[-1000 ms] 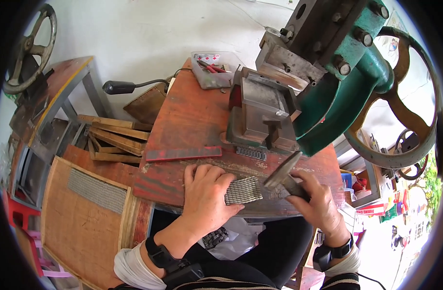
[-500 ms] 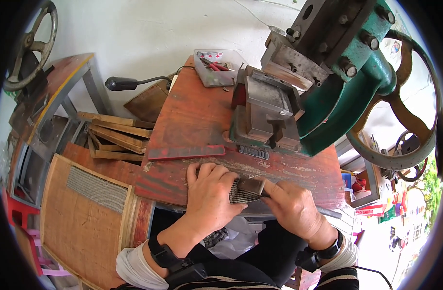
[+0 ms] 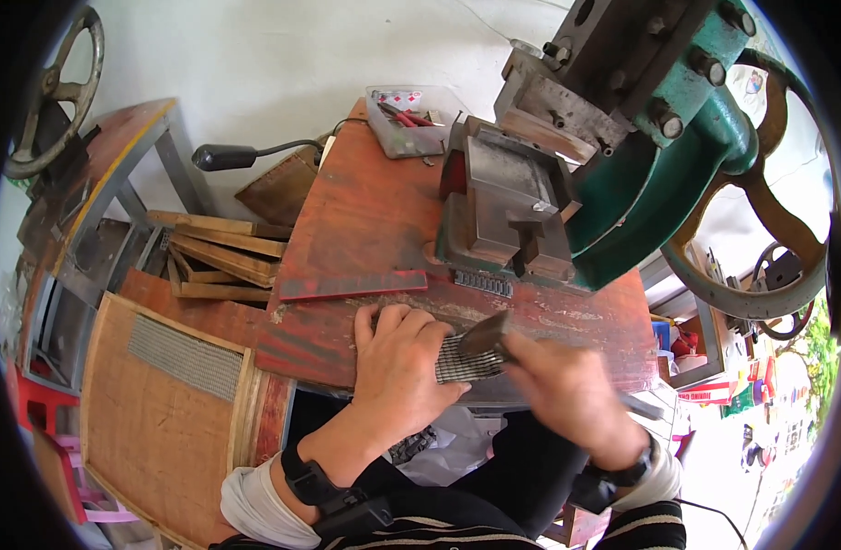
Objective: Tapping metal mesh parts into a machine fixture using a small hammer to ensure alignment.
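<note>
Wall (image 3: 255, 73): white
Table (image 3: 365, 211): red-brown
Tray (image 3: 154, 422): wooden, grey strips (image 3: 184, 356) inside
Box (image 3: 416, 145): clear, red tool (image 3: 407, 120) inside
Right hand (image 3: 567, 385): blurred, clasping the hammer (image 3: 483, 335), head at the block (image 3: 460, 367), contact unclear
Left hand (image 3: 400, 362): clamped on the block
Block: ridged, at the table's near edge

Left hand (image 3: 398, 357): back up, fingers toward 12 o'clock
Right hand (image 3: 563, 380): curled, blurred, toward 10 o'clock
Forearms (image 3: 340, 447): from 7 and 5 o'clock
</note>
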